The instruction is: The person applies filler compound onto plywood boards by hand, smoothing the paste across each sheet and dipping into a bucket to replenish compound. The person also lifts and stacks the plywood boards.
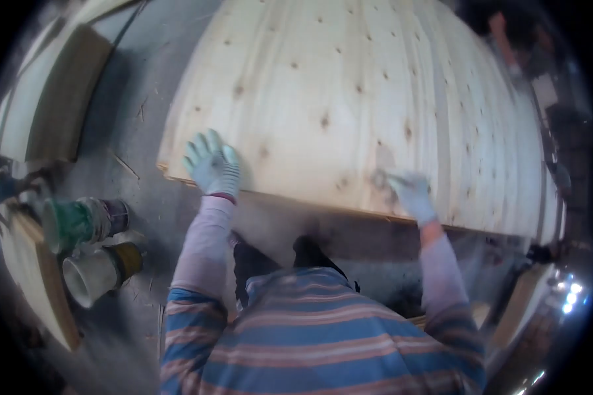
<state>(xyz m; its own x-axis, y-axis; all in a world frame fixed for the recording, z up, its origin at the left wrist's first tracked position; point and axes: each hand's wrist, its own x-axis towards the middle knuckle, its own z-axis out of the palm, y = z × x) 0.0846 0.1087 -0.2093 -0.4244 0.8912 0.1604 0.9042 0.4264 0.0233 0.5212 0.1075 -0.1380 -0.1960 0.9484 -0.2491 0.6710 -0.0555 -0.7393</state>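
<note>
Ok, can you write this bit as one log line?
left hand: open, at near edge of wood | right hand: blurred, over wood, grip unclear

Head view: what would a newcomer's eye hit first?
The big pale wood sheet, dotted with dark knots, fills the middle and top. Two gloved hands stand out along its near edge: the left hand, fingers spread, near its left corner, the right hand blurred farther right. A green bucket and white bucket catch the eye at lower left.
</note>
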